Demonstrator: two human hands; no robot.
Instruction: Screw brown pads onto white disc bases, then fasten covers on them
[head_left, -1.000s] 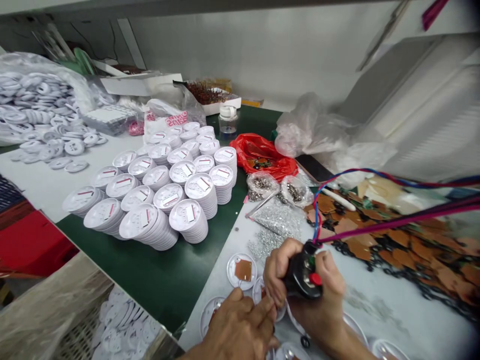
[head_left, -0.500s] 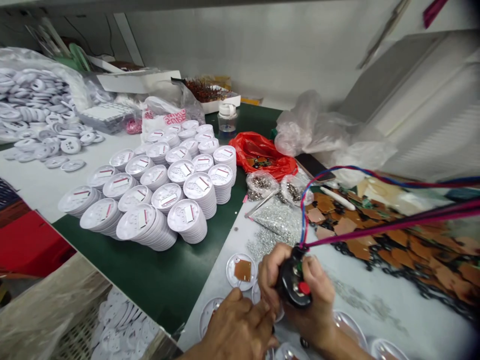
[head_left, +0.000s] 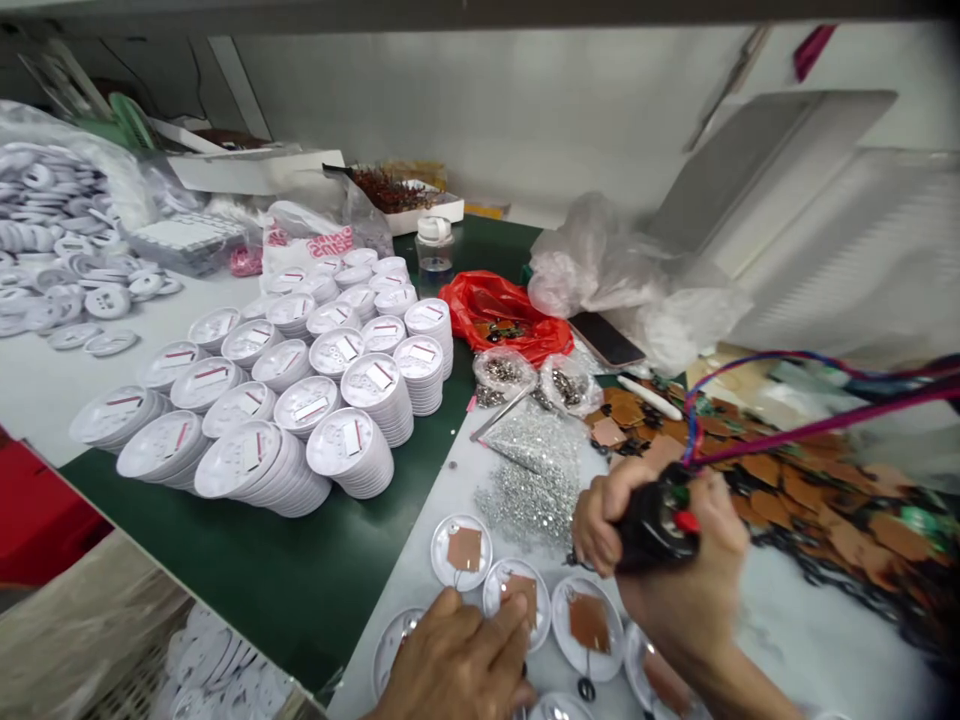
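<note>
My right hand (head_left: 675,560) is wrapped round a black power screwdriver (head_left: 656,525) with a red button, held above a white round disc (head_left: 587,615) that carries a brown circuit board. Red and blue cables (head_left: 810,430) run from the tool off to the right. My left hand (head_left: 457,660) lies fingers down at the bottom edge, its fingertips on another white disc with a board (head_left: 517,605). A third such disc (head_left: 463,550) lies just beyond. A heap of small silver screws (head_left: 536,480) sits right behind the discs.
Stacks of white round covers (head_left: 300,400) stand on the green mat at left. More loose white parts (head_left: 52,260) lie far left. A red bag (head_left: 502,315), clear bags (head_left: 622,270), a phone (head_left: 604,340) and scattered brown boards (head_left: 817,500) fill the right side.
My right hand has lifted the screwdriver and shifted it to the right, uncovering the discs beneath. The view has swung slightly to the right. My left hand stays on the discs.
</note>
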